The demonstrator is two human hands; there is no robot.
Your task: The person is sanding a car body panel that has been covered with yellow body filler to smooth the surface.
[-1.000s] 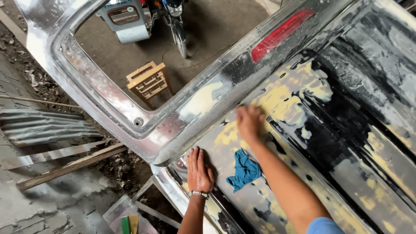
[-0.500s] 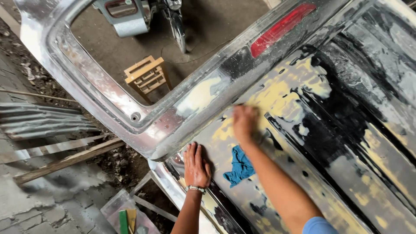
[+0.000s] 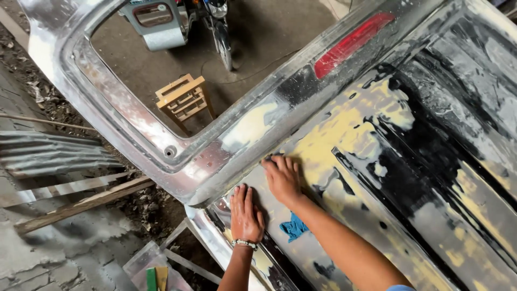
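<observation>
1. We press our right hand (image 3: 283, 179) flat, palm down and fingers together, on the stripped metal car roof panel (image 3: 388, 178), whose bare grey surface is patched with yellow filler and streaks of black paint. Something dark shows just under the fingertips, but we cannot tell what it is.
2. Our left hand (image 3: 245, 213) lies flat on the same panel, just below and to the left of the right hand, fingers stretched out and close together, gripping nothing. A beaded bracelet (image 3: 245, 244) sits on its wrist.
3. The two hands are near each other but do not touch.
4. A small blue patch (image 3: 293, 226) lies on the panel between our forearms, just below the right hand; whether it is cloth or paint we cannot tell.
5. Beyond our fingertips runs the sanded silver frame of the raised rear hatch (image 3: 177, 156), its window opening empty of glass.
6. Up and to the right of the right hand, a long red brake light (image 3: 353, 44) is set in that frame.
7. Through the opening, well beyond the hands, a small wooden stool (image 3: 184, 99) stands on the dirt floor, and farther off a motorcycle wheel (image 3: 223, 46) beside a grey vehicle part (image 3: 156, 21).
8. Left of the left hand, wooden planks (image 3: 81, 202) and corrugated metal sheet (image 3: 51, 153) lie on the ground.
</observation>
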